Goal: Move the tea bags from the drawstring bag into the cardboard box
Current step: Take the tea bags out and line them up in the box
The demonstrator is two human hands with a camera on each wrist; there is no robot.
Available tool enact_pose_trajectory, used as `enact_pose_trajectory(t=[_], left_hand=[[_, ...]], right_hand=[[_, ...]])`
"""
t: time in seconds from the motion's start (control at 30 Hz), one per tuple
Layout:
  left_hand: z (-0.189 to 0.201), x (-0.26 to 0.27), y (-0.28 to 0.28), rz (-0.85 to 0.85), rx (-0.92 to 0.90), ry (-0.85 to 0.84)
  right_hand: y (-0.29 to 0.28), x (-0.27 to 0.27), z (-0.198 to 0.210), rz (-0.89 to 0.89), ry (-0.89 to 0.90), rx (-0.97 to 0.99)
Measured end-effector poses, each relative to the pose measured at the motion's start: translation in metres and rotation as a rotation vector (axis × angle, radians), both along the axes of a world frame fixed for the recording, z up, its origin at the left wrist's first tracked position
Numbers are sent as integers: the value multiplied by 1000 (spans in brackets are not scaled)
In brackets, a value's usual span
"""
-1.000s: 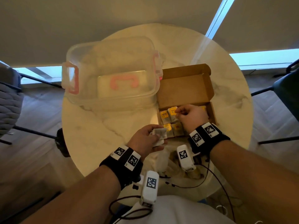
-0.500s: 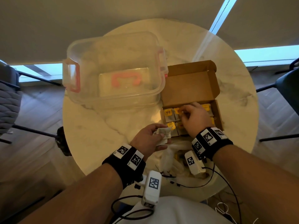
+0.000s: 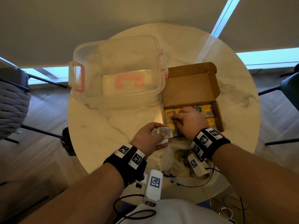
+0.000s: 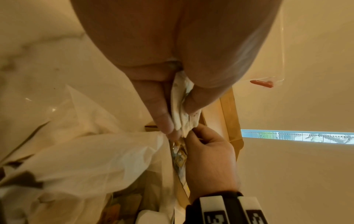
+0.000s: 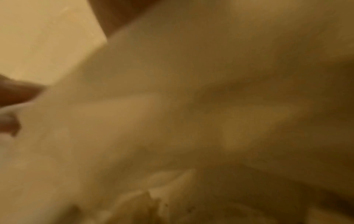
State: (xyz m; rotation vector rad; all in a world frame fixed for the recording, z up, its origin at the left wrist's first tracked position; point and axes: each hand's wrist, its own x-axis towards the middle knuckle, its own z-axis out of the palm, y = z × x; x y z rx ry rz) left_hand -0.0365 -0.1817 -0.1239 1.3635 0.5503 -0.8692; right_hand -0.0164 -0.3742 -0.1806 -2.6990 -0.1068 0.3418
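The open cardboard box (image 3: 189,88) lies right of centre on the table, with several yellow-tagged tea bags (image 3: 206,109) laid in rows inside. My right hand (image 3: 175,118) reaches into the box's left part, fingers curled and pinching a tea bag there. Just in front of the box, my left hand (image 3: 161,135) grips a small bundle of white tea bags (image 4: 182,109) between thumb and fingers. The white drawstring bag (image 3: 179,160) lies crumpled under my right wrist and shows in the left wrist view as white cloth (image 4: 86,159). The right wrist view is only a beige blur.
A large clear plastic container (image 3: 116,70) with pink latches stands upside down left of the box, touching it. The round marble table (image 3: 100,130) ends close on all sides. Chairs stand at the left (image 3: 11,101) and right (image 3: 289,84).
My right hand has shifted a little left and nearer within the box. The left hand keeps its bundle in the same place.
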Motion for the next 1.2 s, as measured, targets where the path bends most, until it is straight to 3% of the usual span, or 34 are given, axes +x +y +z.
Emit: enact_pose_trajectory(t=[0.1, 0.27, 0.37, 0.43, 0.53, 0.63, 0.8, 0.97, 1.13, 1.2], left_hand=[[7, 3, -1, 12, -20, -10], [15, 8, -18, 0, -53, -32], [17, 8, -34, -20, -58, -38], [16, 6, -41, -20, -40, -25], [9, 4, -42, 15, -13, 24], [3, 0, -34, 81, 7, 57], [-3, -7, -28, 90, 44, 52], [-6, -9, -26, 117, 48, 50], [-6, -8, -26, 154, 39, 86], [-6, -7, -26, 155, 42, 99]], right_hand=[[-5, -5, 22, -150, 48, 166], [-22, -30, 74, -450, 420, 865], [-34, -42, 84, -583, 493, 1090], [-45, -46, 82, -639, 403, 1061], [-64, -47, 72, -628, 187, 806], [-71, -45, 56, -509, 64, 512], [-62, -36, 33, -198, -112, 220], [-61, -40, 14, -11, -4, 22], [-61, -43, 16, 68, 105, 11], [-61, -43, 15, 16, 84, 29]])
